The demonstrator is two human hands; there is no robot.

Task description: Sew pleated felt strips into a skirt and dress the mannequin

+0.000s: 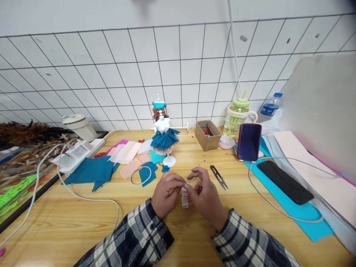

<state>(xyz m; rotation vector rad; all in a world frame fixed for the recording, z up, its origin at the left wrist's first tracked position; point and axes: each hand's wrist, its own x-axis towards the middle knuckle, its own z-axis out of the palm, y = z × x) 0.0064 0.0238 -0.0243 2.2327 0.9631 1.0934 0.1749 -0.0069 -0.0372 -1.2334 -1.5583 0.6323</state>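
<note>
Small pale pink pleated strip (pixel 185 200) sits low between the hands, on the wearer's side of the fingertips; visible length runs toward the wearer, rest hidden behind the right hand (pixel 204 196), the nearer one. Right thumb and curled fingers pinch its far end, index raised; left hand (pixel 168 193) pinches there too. Beyond right: black metal thread snips (pixel 218 177). Farther: white mini mannequin, teal pleated skirt (pixel 165 141).
</note>
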